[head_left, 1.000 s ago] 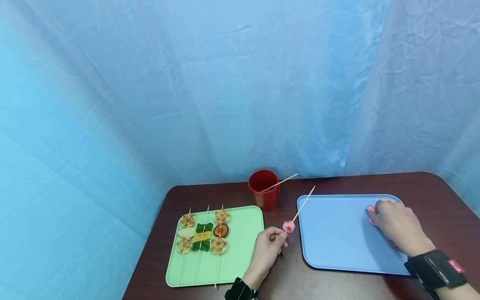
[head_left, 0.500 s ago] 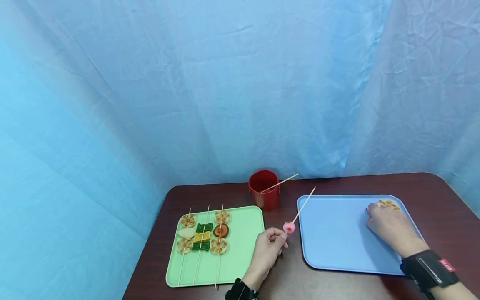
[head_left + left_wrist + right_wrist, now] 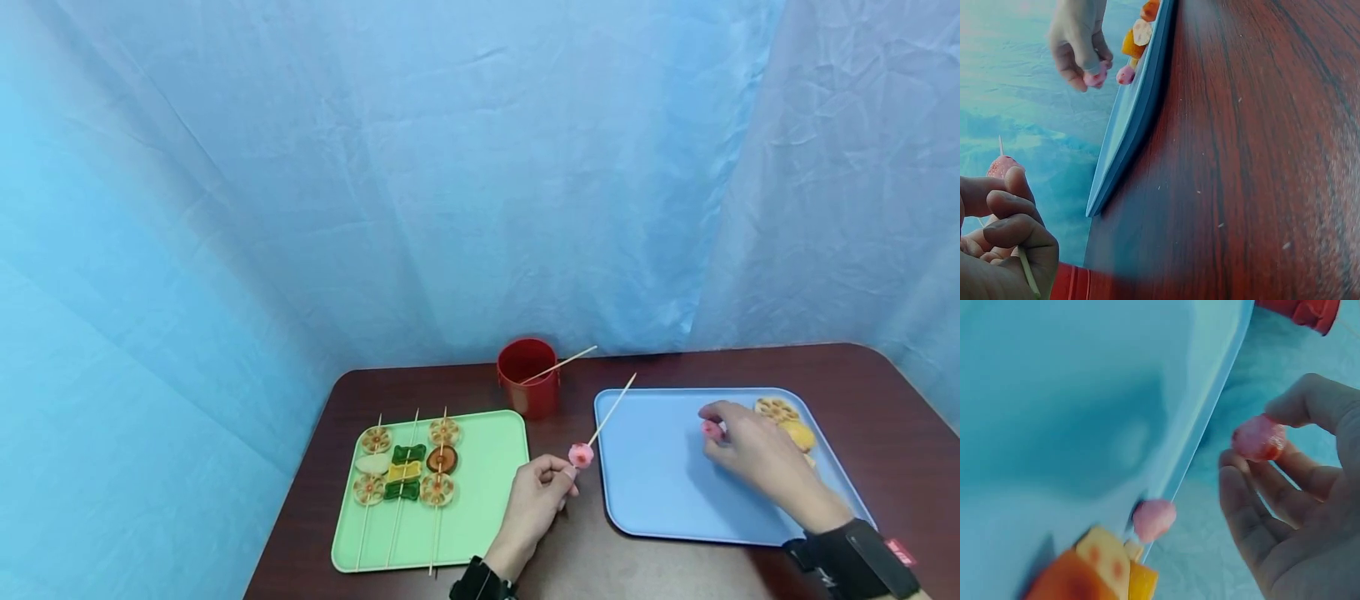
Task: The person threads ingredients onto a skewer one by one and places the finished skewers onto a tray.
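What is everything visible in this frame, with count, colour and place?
Table: one, dark brown wood, before a blue curtain.
Green tray: one, left.
Loaded skewers: three, tan sticks with yellow, green, brown and white pieces, on the green tray.
Red cup: one, behind the trays, holding one stick.
Blue tray: one, right.
Loose pieces: several, yellow, orange and pink, at the blue tray's far right.
Skewer: one, one pink piece threaded on.
Pink piece: one.
Left hand: grips the skewer.
Right hand: pinches the pink piece.

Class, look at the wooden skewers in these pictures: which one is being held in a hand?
The skewer with one pink piece, gripped by the left hand. Three loaded skewers lie on the green tray; another leans in the red cup.
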A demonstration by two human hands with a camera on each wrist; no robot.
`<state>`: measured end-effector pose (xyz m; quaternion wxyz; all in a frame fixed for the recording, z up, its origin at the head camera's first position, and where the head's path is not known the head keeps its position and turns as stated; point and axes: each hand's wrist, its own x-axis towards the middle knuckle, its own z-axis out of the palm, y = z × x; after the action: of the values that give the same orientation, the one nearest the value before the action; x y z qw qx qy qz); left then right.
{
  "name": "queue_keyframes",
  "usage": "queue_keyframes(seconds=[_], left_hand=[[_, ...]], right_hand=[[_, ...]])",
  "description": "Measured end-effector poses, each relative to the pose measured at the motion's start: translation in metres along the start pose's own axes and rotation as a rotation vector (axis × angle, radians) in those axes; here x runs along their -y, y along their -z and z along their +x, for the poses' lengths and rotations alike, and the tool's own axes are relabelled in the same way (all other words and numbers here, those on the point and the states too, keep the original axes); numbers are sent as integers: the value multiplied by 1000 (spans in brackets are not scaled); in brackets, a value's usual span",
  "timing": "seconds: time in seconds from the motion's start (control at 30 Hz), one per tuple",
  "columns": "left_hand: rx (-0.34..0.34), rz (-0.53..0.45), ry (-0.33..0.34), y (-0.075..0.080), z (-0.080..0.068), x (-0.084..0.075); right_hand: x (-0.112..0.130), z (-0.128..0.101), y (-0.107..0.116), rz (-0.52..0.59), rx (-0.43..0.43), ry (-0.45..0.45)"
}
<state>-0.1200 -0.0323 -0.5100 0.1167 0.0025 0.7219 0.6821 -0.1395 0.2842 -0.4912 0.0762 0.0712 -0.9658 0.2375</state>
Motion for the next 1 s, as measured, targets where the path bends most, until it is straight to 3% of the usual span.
queue_keyframes(seconds=[0.27,0.6,0.67,0.87,1.0], left_hand=[[10,-15,-7,1,-1,1],[24,-12,-34,2,-2,5],[23,-13,-34,3,-2,6],[34,-16,-36,4,-3,5],[46,-12,-30,5,-5,5]], right_hand=[[18,-2,-13,103,-62,28],[26,-5,-17,341,-79,-13],[26,-5,-19,430,-59,-34],[24,-3,-19,852,42,-174],[26,-1,-16,1022,71,-239]])
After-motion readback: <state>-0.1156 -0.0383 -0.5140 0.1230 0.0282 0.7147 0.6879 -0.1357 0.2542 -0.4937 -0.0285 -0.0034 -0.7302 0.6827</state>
